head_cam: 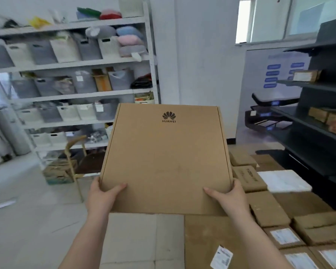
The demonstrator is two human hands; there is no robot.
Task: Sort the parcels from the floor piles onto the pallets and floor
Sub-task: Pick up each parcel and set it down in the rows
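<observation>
A large flat brown cardboard box [166, 158] with a black Huawei logo near its far edge is held up in front of me at chest height. My left hand [103, 195] grips its near left corner, thumb on top. At the near right corner my right hand [229, 197] holds on the same way. Below and to the right lie several brown parcels [268, 208], some with white labels, plus one white parcel [283, 180]. A big flat carton [208, 241] with a label sits just under the box.
A white shelf rack [74, 63] with grey and white bins fills the left wall. A wooden chair [76, 158] stands before it. A black shelf unit [318, 113] with a few parcels stands at right. Pale floor [27, 220] lies to the left.
</observation>
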